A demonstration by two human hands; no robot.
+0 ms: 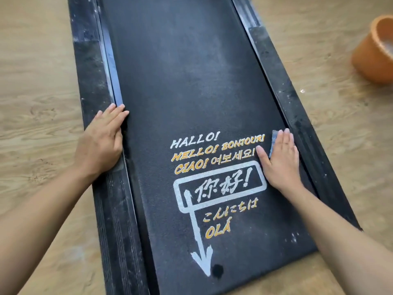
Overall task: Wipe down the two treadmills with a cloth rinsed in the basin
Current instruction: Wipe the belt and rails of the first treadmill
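Head view: left hand (102, 137) lies palm down on the left side rail (91, 71) of the treadmill (180, 81), at the seam with the belt. Its fingers are straight, point away from the person and grip nothing. Right hand (280, 160) lies flat on the belt near the right side rail (297, 107), fingers extended and uncurled, pressing a blue-grey cloth (273, 141) against the surface. Only the cloth's edge shows beside the fingers.

The treadmill's long axis runs away from the person, the far end leaning slightly left. White and yellow lettering (212, 150) sits between the hands.

An orange basin (376, 52) stands on the wooden floor (32, 81) to the right, apart from the treadmill. It is cut by the frame edge; the pale contents are possibly water.
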